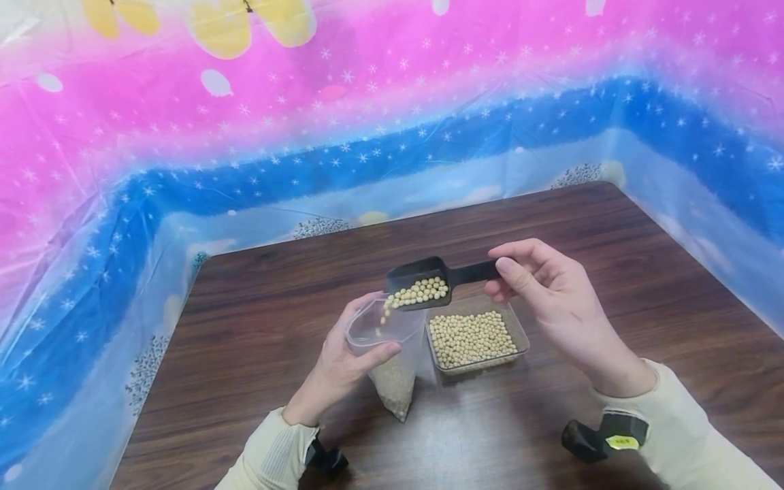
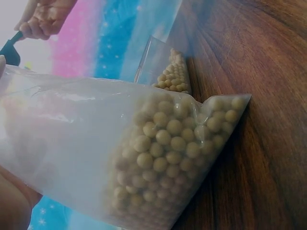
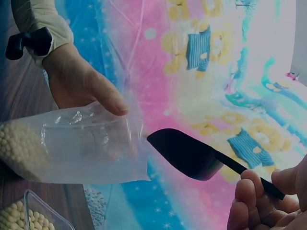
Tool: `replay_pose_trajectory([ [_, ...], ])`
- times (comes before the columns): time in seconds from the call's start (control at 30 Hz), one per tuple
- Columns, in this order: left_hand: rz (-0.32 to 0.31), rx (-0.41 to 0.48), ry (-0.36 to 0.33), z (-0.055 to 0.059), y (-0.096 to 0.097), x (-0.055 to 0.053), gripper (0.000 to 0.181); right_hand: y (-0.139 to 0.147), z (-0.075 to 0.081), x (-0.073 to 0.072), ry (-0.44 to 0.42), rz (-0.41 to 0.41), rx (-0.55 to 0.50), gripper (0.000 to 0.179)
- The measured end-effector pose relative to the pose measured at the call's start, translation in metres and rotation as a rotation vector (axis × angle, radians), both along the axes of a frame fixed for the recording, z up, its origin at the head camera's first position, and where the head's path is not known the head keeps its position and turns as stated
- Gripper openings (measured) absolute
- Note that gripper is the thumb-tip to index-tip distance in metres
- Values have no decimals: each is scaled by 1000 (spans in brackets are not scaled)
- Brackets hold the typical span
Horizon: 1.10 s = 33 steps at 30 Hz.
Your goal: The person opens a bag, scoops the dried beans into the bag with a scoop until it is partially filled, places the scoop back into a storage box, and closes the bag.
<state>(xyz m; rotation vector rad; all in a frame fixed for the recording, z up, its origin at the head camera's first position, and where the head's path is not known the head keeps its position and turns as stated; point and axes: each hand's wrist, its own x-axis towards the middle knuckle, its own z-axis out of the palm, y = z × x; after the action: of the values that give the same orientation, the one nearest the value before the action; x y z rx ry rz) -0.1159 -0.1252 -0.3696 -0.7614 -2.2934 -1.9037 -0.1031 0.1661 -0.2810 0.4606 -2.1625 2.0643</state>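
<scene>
A clear plastic bag (image 1: pixel 392 381) hangs from my left hand (image 1: pixel 343 357), which grips it near its wide-spread mouth with the thumb on the near side. Pale round beads or beans (image 2: pixel 163 143) fill the bag's lower part. My right hand (image 1: pixel 560 299) pinches the handle of a black scoop (image 1: pixel 468 273) between thumb and fingers. The scoop's lip tips over the bag's mouth, and several pale balls fall from it into the bag, with more still in its bowl. Below the scoop stands a clear rectangular box (image 1: pixel 523 340) holding many of the same balls.
The box and bag are over a dark wood-grain table (image 1: pixel 275 306). A pink and blue patterned cloth (image 1: pixel 367 102) hangs behind and at the sides of it. Black wrist devices (image 1: pixel 621 429) are strapped over both pale sleeves (image 1: pixel 692 415).
</scene>
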Motion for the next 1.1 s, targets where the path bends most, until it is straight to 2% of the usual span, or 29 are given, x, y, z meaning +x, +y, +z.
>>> replay_pose_trajectory([
  [0.23,-8,9,5,-1,0,-1,67,0,2,0,57,-40,84,20],
  [0.37,-1,-2,13,0,0,-1,67,0,3,1,67,-48,97,22],
  [0.63,-16,14,43,-2,-1,-2,65,-8,3,2,119,-13,73,18],
  [0.77,-30,30,50,-3,-1,-2,63,-10,4,4,175,0,109,18],
  [0.87,-23,25,32,-3,-2,-1,63,-1,9,5,302,-77,168,20],
  [0.97,-14,18,1,-3,-2,1,64,14,16,4,417,-223,235,21],
  [1.03,-8,13,-11,-2,-2,2,64,24,15,1,447,-300,327,19],
  [1.1,-1,8,-18,-2,-2,2,65,32,10,-4,445,-318,457,17],
])
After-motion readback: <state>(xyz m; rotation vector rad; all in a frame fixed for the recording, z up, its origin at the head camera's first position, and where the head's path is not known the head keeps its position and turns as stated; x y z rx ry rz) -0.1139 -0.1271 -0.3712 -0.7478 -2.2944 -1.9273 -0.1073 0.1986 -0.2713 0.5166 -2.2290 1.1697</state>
